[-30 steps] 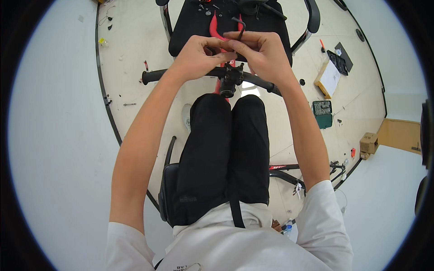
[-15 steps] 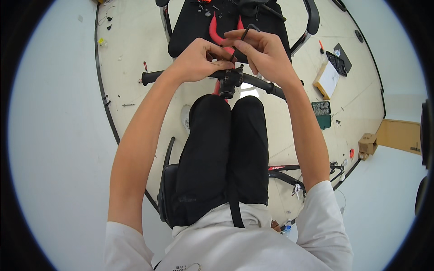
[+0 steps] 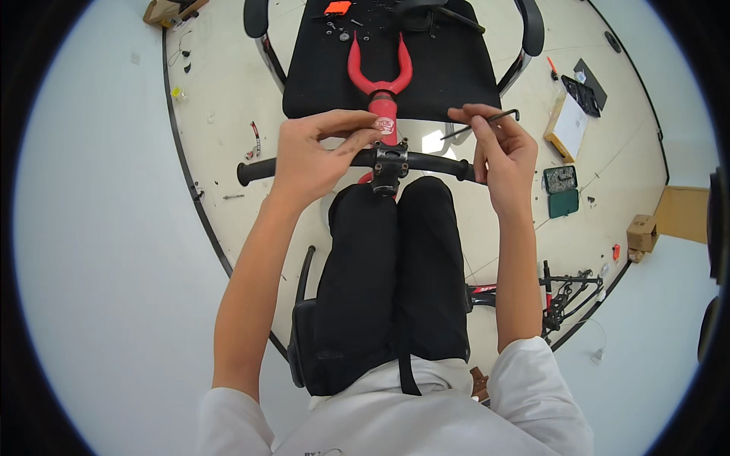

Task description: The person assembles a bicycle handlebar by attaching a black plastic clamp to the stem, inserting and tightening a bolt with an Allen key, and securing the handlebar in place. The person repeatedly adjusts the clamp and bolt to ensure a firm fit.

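My left hand (image 3: 315, 152) is closed in a pinch beside the red tube (image 3: 384, 114), just above the left side of the black handlebar (image 3: 274, 168). Whatever its fingertips may hold is too small to make out. To the right, my right hand (image 3: 506, 156) grips a black hex key (image 3: 487, 124) between thumb and fingers, its long end pointing left toward the tube. The black stem (image 3: 390, 163) clamps the middle of the handlebar, with bolts showing on its face. Beyond, a red bicycle fork (image 3: 380, 82) lies with its two legs pointing away on the chair seat.
The black chair (image 3: 327, 83) carries small loose hardware, an orange piece (image 3: 338, 7) and a dark saddle-like part (image 3: 418, 14). On the floor at right lie a green case (image 3: 563, 203), a yellow-edged box (image 3: 565, 128) and a bicycle frame (image 3: 559, 296). A cardboard box (image 3: 642, 232) stands farther right.
My hands have moved apart: the right one has carried the hex key rightward, away from the stem. My left hand has drawn back slightly to the left. The whole view has shifted a little.
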Motion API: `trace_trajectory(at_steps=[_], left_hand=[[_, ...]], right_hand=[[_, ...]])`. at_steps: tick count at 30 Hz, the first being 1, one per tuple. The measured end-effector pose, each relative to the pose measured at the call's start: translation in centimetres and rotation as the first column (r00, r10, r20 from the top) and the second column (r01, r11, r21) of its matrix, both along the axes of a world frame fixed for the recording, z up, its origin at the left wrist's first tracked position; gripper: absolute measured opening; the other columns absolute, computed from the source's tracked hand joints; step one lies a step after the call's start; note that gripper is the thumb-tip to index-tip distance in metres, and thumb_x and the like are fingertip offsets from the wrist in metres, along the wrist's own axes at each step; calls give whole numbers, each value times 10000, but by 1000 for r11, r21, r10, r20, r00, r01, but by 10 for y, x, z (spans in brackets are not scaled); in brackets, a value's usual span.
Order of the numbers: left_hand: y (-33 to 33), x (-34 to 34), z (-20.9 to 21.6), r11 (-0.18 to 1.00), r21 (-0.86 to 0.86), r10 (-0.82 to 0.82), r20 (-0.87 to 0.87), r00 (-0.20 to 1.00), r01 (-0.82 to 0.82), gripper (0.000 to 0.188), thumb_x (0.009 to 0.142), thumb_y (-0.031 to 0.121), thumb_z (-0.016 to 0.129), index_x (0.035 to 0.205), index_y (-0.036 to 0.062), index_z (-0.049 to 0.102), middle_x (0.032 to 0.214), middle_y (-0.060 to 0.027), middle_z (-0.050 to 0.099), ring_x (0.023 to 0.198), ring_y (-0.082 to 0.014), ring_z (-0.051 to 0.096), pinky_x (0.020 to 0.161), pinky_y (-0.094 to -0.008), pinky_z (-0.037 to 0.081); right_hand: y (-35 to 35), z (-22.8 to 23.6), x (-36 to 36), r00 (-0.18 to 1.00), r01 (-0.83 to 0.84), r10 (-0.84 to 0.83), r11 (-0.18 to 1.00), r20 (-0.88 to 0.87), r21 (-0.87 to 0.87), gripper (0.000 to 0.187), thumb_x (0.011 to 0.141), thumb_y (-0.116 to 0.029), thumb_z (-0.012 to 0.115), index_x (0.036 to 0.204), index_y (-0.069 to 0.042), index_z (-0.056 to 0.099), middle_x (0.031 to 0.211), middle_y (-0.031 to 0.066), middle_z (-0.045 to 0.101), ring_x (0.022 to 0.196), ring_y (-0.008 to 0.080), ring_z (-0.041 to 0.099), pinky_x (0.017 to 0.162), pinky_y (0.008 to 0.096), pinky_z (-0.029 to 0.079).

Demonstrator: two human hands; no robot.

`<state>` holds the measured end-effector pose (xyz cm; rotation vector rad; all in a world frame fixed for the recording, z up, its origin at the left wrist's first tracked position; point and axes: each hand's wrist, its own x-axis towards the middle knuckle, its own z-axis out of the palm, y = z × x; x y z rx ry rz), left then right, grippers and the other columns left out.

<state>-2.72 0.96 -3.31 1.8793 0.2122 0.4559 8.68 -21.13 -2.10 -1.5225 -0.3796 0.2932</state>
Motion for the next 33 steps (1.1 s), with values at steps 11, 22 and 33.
trace_trajectory(at_steps=[11,22,33], left_hand=[[130,120,-91,924,373,266,-476,838,-81,322,755,194,840,990,-14,769,851,-146,766,765,-216,745,759,-329,582],[135,132,-93,836,547,282,-373,884,-36,502,802,453,810,1011,0,759,933,-151,752,863,-242,723,811,-346,558],[0,33,11,955,-33,-298,-57,953,296,167,886,121,740,1025,37,776,824,-47,723,715,-121,607,649,-267,470]], right_hand=[[-11,-4,-7,993,7,-9,1000,-121,-13,219,978,-122,634,1077,69,679,951,177,755,589,121,665,524,209,493],[2,-6,-25,996,-11,21,993,-85,117,164,962,-48,664,1013,99,717,968,158,730,786,182,719,730,281,587],[38,8,-11,986,-143,136,988,96,65,126,922,-40,707,905,85,716,867,75,709,732,113,681,671,228,537]])
